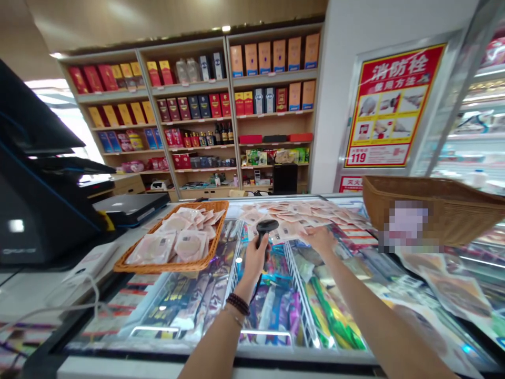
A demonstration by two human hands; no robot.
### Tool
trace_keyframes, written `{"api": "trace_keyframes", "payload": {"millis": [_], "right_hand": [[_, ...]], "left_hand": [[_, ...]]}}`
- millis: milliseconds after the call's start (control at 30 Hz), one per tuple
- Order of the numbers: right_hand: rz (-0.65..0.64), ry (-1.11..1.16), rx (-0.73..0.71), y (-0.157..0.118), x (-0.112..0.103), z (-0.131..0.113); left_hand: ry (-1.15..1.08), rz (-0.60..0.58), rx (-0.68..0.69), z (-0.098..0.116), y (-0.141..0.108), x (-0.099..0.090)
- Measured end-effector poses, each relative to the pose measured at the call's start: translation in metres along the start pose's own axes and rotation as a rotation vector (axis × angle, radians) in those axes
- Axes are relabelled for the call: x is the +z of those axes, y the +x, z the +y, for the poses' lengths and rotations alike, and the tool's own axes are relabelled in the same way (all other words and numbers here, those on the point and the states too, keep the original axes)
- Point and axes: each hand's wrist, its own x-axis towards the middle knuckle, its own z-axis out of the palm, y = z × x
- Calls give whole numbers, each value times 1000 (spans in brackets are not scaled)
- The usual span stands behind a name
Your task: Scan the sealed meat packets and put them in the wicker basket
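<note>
- Freezer [118, 368] with a glass top lies under both forearms; its glare may hinder a clean read
- Brown basket [442, 210] stands right of the right hand [323, 243], so that elbow wants care
- Orange wicker tray [165, 268] sits to the left, loaded with flat packets
- Loose packets [315, 209] overlap beyond the hands; separating one from its neighbours should avoid a wrong label
- Right hand reaches to the near packet, fingers extended close together; whether they pinch its edge, I cannot tell
- Left hand [256, 255] has its fingers wrapped round the handle of a black scanner [267, 226]; best angled squarely at the label
- Near packet [287, 230] lies just beside the scanner head, between the hands; flattening its film would help
</note>
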Motion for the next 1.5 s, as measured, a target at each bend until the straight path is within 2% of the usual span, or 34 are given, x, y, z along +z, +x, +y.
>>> {"api": "trace_keyframes", "payload": {"millis": [133,233,300,467,667,833,1333,1500], "right_hand": [[32,189,-20,-1,-4,7],[70,386,47,-4,-6,8],[69,510,88,-9,-5,4],[30,710,85,-21,-1,-13],[8,832,84,-23,-2,-16],[-24,886,84,-22,-2,-16],[59,1054,190,-23,0,-22],[76,1086,231,-24,-3,-27]], "left_hand": [[-3,-12,-6,2,-3,-4],[-13,-43,-23,5,-8,-3],[-30,-77,-26,6,-11,-1],[-25,-160,-24,6,-18,4],[25,-232,-9,6,-20,4],[54,-233,1,3,-19,3],[87,-270,21,2,-20,1],[29,-239,11,5,-20,4]]}}
